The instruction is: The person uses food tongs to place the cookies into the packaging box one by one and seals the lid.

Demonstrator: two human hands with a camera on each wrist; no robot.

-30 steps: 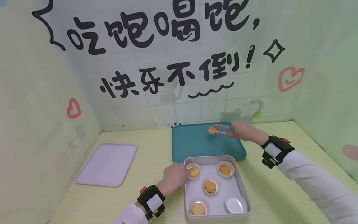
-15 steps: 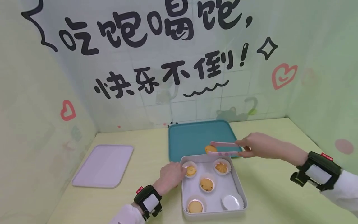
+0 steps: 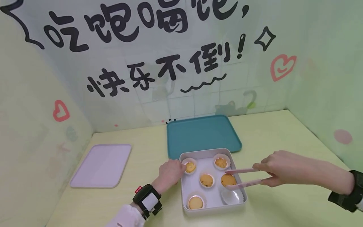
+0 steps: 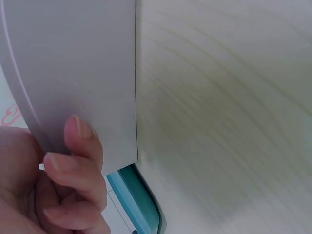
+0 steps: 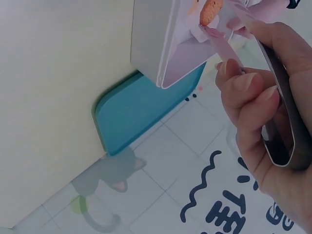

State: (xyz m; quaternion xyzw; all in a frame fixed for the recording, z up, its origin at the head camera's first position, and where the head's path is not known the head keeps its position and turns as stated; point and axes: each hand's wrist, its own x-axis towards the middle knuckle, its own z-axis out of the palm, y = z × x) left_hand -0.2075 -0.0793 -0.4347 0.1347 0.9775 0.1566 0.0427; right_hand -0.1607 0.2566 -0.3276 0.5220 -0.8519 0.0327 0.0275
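Beyond our right hand (image 3: 283, 169), gripping tongs (image 3: 244, 170) that clasp a cookie (image 3: 228, 180), lettering (image 3: 171, 72) reads "快乐不倒!"; our left hand (image 3: 170, 172) seems to pinch the box (image 3: 215, 210)

In the head view, pink tongs (image 3: 247, 183) partly cover their cookie (image 3: 228, 180), and the top edge crops lettering (image 3: 175, 11).

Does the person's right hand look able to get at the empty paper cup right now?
Probably yes: the right hand has pink tongs in its grip, their tips over the box near the empty paper cup, whose opening looks mostly clear, though they already hold a cookie.
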